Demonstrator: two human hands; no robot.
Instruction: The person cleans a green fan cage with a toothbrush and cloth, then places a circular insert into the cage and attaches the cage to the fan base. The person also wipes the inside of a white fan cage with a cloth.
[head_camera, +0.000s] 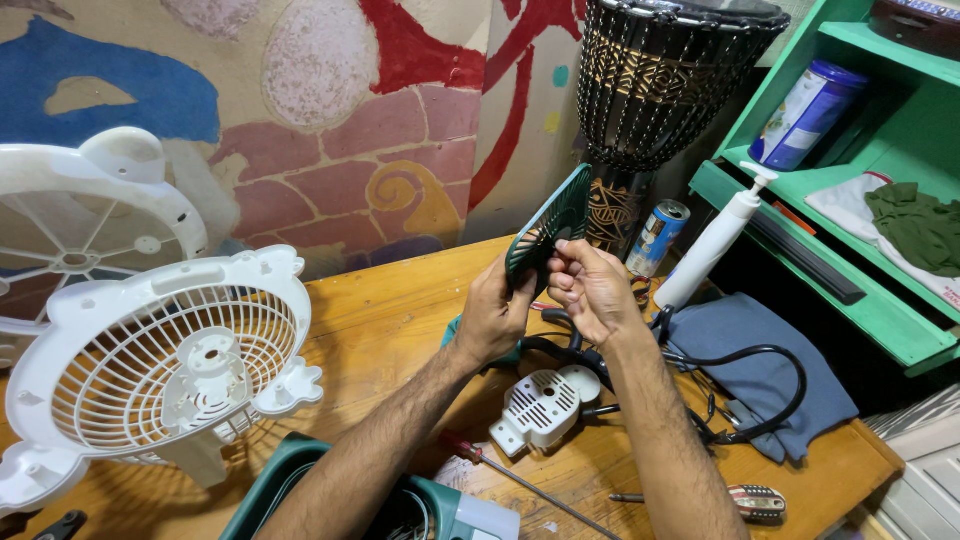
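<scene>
Here both hands are raised above the desk (400, 320), holding a small dark green grille (552, 222) between them. The left hand (492, 315) grips its lower edge, fingers curled and pressed against the rim with the thumb on the near side. The right hand (590, 290) is just beside it, fingers (562, 278) bent and pinching the same lower edge, knuckles toward me. The grille stands tilted, nearly on edge, in front of the painted wall (330, 120) and close to the base of a tall dark drum (660, 80).

Under the hands, on the desk, lies a white motor cover (545, 405) with vent slots, and a black cable (760, 385) loops across a blue-grey cloth (770, 340). A screwdriver (500, 468) with a red handle lies near the front edge, and another small tool (740, 498) rests to its right. A white fan guard (165, 365) stands at the left, with a second white frame (85, 215) behind it. A tin can (657, 237) and a white pump (715, 240) stand by the drum. A green shelf (860, 270) at the right carries a blue canister (805, 115) and a folded green cloth (915, 225). A teal housing (300, 480) sits at the bottom edge, partly hidden by the left forearm
</scene>
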